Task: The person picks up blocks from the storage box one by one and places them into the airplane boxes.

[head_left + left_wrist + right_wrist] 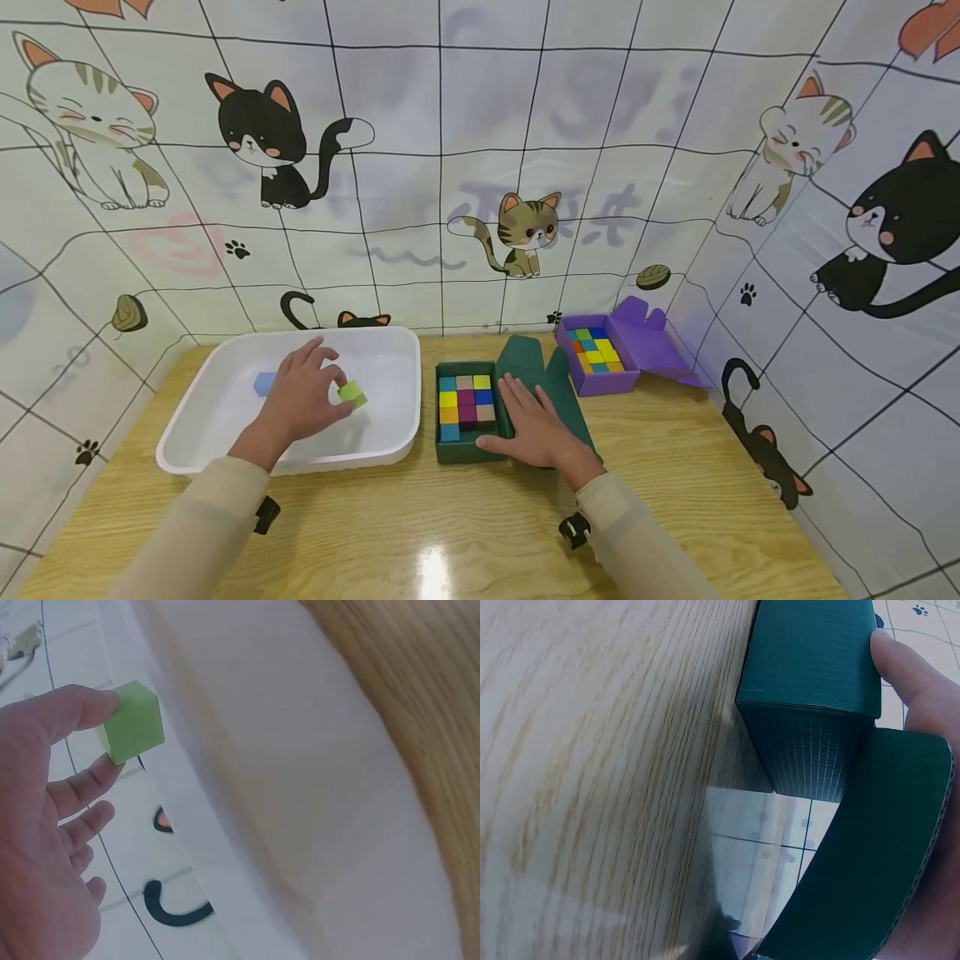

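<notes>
Between thumb and index finger, my left hand (300,392) pinches a light green cube (352,393) above the white tub (408,350). The left wrist view shows the cube (135,724) near the tub's wall. A blue block (264,383) lies in the tub, partly behind that hand. My right hand (534,425) rests with straight fingers on the opened lid (573,408) of the dark green cardboard box (461,454). Its thumb (900,664) lies at the box's edge. Inside the box are rows of coloured cubes (467,396), with a dark gap at the front.
A purple box (600,383) stands at the back right, its lid open to the right, with coloured blocks (600,350) inside. Behind the wooden table (420,533) hangs a cat-printed sheet (405,192), which also runs along both sides.
</notes>
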`<action>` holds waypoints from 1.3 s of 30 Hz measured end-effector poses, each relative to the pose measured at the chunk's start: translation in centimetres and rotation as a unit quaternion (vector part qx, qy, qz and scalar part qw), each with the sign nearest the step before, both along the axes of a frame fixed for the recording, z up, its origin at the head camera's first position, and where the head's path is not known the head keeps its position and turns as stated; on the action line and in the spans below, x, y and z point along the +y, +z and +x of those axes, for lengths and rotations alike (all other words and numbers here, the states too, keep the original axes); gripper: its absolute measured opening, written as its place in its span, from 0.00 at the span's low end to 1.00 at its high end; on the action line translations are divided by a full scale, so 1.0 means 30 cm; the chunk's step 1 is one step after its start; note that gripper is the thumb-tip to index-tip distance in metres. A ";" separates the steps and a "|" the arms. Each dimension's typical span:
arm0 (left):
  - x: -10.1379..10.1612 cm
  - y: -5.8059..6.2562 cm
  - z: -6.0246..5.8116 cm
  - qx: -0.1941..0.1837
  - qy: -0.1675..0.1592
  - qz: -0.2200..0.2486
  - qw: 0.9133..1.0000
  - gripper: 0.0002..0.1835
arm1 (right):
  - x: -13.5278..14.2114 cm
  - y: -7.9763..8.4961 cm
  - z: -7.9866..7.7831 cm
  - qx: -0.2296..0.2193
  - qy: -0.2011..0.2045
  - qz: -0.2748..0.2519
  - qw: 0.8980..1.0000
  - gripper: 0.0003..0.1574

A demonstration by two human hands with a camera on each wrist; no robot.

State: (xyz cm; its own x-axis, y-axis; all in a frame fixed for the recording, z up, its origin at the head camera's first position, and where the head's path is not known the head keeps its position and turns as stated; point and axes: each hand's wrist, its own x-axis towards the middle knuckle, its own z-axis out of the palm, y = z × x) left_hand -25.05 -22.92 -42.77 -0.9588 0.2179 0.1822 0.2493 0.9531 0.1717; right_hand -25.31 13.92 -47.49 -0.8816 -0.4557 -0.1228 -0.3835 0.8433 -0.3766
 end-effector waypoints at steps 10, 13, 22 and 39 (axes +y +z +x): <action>0.209 0.058 -0.020 0.029 -0.066 0.006 0.997 0.15 | 0.004 0.004 0.001 0.007 0.002 -0.006 1.000 0.66; 0.278 0.068 -0.016 0.034 -0.087 0.003 0.996 0.15 | 0.006 0.006 0.001 0.003 0.002 -0.004 1.000 0.66; 0.429 0.050 -0.013 0.018 -0.140 0.002 0.990 0.15 | 0.009 0.024 -0.006 0.001 0.009 0.008 1.000 0.66; 0.504 -0.023 -0.022 -0.034 -0.179 -0.013 0.983 0.15 | 0.051 0.019 -0.014 0.010 0.041 -0.012 0.999 0.59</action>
State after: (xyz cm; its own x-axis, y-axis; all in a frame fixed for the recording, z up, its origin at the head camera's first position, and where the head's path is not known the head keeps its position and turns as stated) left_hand -25.72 -7.80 -43.46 -0.8293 0.5478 0.1103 0.5587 0.8102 0.1771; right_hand -25.72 15.45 -46.92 -0.8433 -0.5294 -0.0927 -0.4590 0.7992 -0.3882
